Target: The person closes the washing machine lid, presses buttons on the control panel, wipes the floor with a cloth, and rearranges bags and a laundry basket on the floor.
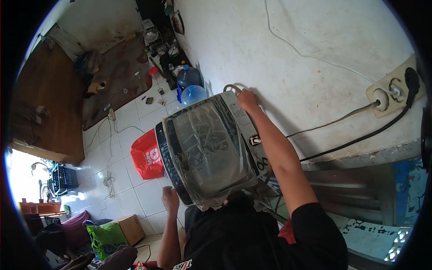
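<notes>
A top-loading washing machine [204, 148] stands in front of me, its dark lid covered with wrinkled clear plastic. Along its left side in the view runs a dark control panel [167, 157]. My right hand [247, 100] is at the machine's far back corner, by the wall, with fingers closed around a grey hose [231, 87] that curves there. My left hand [170, 199] is closed beside the near end of the control panel; whatever its fingers may hold is hidden.
A wall socket [396, 90] with plugs and cords is on the right. A red bag [147, 155] lies beside the machine's front. Blue water jugs [193, 93] stand beyond it. Loose cable [109, 180] lies on the tiles. A green bag [107, 238] and cardboard box [130, 228] are lower left.
</notes>
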`<state>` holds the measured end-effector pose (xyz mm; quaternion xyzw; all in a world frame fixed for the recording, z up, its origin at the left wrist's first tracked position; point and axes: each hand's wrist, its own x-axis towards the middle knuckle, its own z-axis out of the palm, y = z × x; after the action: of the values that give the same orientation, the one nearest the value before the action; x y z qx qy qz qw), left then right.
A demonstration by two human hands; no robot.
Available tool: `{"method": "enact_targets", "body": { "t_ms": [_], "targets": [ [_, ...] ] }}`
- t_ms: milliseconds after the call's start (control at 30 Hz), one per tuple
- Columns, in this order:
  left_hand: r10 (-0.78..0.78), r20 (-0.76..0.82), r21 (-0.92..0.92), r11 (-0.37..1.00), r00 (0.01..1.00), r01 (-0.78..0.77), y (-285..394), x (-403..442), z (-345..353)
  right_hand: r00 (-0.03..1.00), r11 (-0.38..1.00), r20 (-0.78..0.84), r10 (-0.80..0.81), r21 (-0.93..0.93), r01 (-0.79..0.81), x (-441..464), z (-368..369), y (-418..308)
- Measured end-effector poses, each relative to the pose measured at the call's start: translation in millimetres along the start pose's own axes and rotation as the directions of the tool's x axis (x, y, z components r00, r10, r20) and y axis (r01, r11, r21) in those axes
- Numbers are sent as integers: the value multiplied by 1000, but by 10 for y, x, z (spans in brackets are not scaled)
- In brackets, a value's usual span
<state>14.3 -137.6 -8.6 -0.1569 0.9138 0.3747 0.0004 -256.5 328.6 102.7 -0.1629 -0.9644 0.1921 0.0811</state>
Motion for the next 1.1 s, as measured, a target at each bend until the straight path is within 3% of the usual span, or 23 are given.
{"method": "enact_targets", "body": {
  "t_ms": [100,300,433,567,600,700,767,833,900,1000,1067,1100],
  "targets": [
    [-23,-14,9,1000,1000,23,93,-89,-72,982,995,182,46,-90,-30,111,271,123],
    [-30,-39,-62,998,999,28,294,-382,-171,983,969,182,-17,-239,61,121,293,92],
    [-10,-35,-131,991,999,5,585,-541,-165,987,967,154,50,-255,-10,-21,128,-58],
    [67,154,-259,966,986,-25,911,-650,-77,982,967,188,1,-249,47,-79,-101,-120],
    [145,239,-272,959,960,-77,1104,-674,-55,977,962,214,17,-271,42,-57,-108,-103],
    [341,487,-335,923,804,-188,1407,-738,201,973,961,225,45,-277,19,-76,-192,-96],
    [441,662,-380,894,606,-235,1636,-815,422,976,965,210,58,-263,-1,-88,-189,-81],
    [491,817,-391,857,303,-336,1732,-932,868,993,970,115,24,-242,5,-88,-142,-25],
    [537,822,-448,815,188,-368,1824,-1200,1346,987,963,150,54,-268,-12,-97,-187,-22],
    [526,811,-387,810,256,-441,2229,-1550,1715,973,958,219,71,-286,-6,-157,-470,-209],
    [228,876,-161,969,425,-187,2387,-1677,1986,963,958,261,72,-285,5,-206,-745,-376],
    [227,877,-161,969,423,-186,2364,-1708,2080,966,957,255,31,-286,45,-182,-865,-471]
  ]
}}
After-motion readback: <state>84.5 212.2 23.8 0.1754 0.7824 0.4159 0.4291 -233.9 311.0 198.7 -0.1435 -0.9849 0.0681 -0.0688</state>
